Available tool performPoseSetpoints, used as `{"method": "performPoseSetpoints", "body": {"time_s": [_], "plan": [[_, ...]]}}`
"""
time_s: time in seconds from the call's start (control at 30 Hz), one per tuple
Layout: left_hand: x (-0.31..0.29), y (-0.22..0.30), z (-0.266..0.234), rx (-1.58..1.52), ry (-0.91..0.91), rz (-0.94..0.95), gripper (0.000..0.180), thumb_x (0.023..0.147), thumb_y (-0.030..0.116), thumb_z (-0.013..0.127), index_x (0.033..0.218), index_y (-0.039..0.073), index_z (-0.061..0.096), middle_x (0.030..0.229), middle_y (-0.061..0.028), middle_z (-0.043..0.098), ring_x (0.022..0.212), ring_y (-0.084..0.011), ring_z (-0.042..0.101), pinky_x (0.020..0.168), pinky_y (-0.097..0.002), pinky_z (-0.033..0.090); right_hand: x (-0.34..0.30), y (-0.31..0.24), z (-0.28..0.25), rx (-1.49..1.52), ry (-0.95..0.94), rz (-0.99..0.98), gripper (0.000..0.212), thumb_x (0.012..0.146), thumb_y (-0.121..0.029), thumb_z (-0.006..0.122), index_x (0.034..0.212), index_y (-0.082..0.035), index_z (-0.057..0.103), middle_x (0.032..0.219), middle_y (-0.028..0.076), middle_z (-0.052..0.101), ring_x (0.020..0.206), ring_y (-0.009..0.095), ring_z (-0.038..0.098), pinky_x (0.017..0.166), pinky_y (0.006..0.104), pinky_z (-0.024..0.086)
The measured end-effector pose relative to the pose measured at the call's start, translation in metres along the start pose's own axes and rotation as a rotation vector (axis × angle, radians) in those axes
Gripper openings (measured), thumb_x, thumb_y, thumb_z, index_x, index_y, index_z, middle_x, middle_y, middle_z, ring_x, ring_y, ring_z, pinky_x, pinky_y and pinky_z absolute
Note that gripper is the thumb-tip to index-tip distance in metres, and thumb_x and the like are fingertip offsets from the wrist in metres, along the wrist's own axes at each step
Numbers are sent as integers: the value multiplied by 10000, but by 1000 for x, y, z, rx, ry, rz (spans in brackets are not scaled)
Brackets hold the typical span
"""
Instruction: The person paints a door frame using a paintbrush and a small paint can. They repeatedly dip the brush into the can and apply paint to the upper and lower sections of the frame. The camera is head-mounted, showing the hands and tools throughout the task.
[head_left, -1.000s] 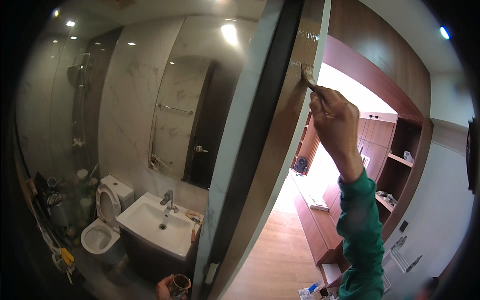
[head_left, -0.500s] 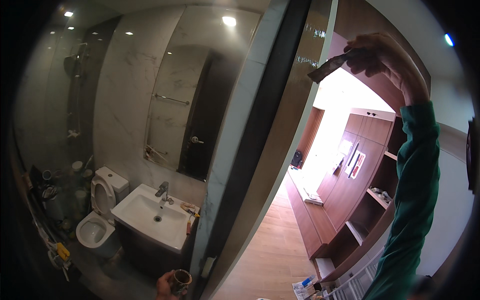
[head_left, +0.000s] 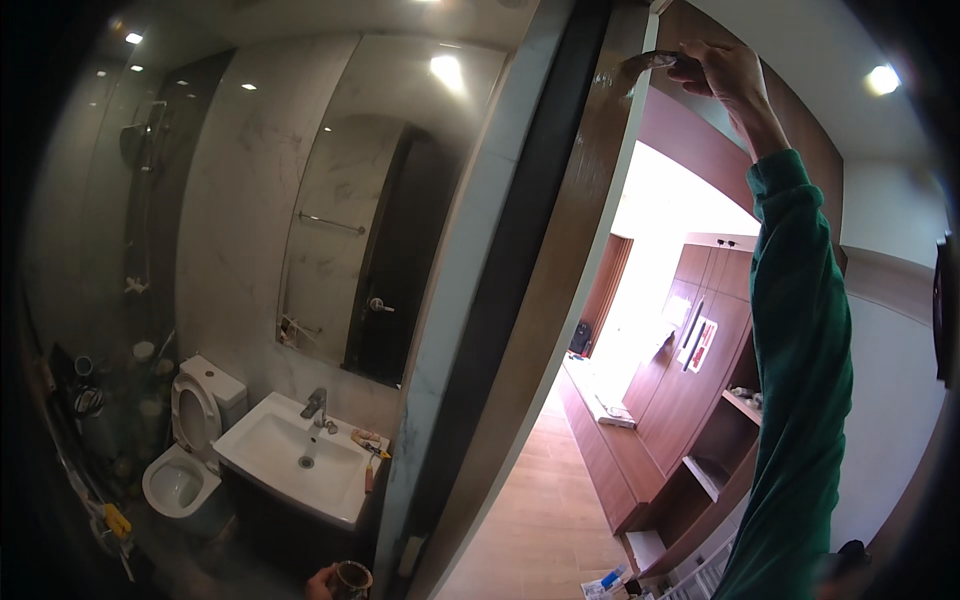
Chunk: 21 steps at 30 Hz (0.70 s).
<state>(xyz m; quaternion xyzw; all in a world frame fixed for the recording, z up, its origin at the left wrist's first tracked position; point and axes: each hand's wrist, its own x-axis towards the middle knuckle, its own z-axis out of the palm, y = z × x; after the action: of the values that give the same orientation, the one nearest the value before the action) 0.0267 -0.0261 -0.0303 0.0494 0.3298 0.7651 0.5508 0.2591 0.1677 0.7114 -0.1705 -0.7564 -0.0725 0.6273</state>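
High at the upper right, my right hand [head_left: 725,75] grips a dark flat paintbrush [head_left: 655,62] by its handle. Its bristles touch the upper part of a wood-coloured door frame [head_left: 560,270], where the surface has a wet shine. My right arm, in a green sleeve, is stretched upward. At the lower edge, my left hand [head_left: 320,582] is closed round a small round cup [head_left: 353,578] with a brownish rim. Most of that hand is cut off, and what the cup holds cannot be made out.
Left of the frame is a bathroom with a white sink [head_left: 262,436], a toilet [head_left: 178,482] and a wall mirror [head_left: 335,180]. Tools lie on the sink's right rim. To the right are a wooden cabinet [head_left: 690,300], shelves and a ladder [head_left: 700,575].
My right hand has moved up and left, bringing the brush from lower down to the top part of the frame. The left hand with the cup sits slightly lower in view.
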Motion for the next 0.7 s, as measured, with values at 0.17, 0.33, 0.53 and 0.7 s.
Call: {"method": "performPoseSetpoints", "body": {"time_s": [0.17, 0.33, 0.53, 0.7], "plan": [[-17, 2, 14, -18, 137, 0, 364, 1051, 353, 464, 1029, 84, 708, 822, -60, 723, 673, -187, 673, 548, -341, 517, -24, 16, 6, -27, 213, -144, 300, 961, -281, 671, 1088, -27, 768, 872, 104, 786, 811, 161, 772, 738, 285, 607], [-22, 4, 17, -43, 159, -13, 354, 1038, 360, 501, 1002, 84, 719, 784, -55, 715, 652, -187, 666, 555, -339, 512, -46, 31, 33, -119, 352, -273, 282, 964, -333, 684, 1081, -100, 793, 821, 119, 786, 792, 167, 776, 796, 300, 577], [-16, 0, 12, -43, 141, -14, 365, 1034, 370, 502, 988, 81, 721, 767, -56, 712, 637, -176, 660, 537, -320, 497, -58, 33, 47, -159, 271, -270, 287, 960, -288, 666, 1086, -59, 785, 873, 121, 791, 814, 199, 783, 809, 317, 580], [-19, 0, 19, -57, 138, -29, 374, 1040, 366, 498, 984, 69, 719, 757, -56, 708, 614, -168, 652, 514, -300, 485, -52, 25, 44, -146, 316, -288, 310, 954, -289, 672, 1073, -25, 782, 902, 150, 788, 820, 210, 786, 807, 316, 579]]}}
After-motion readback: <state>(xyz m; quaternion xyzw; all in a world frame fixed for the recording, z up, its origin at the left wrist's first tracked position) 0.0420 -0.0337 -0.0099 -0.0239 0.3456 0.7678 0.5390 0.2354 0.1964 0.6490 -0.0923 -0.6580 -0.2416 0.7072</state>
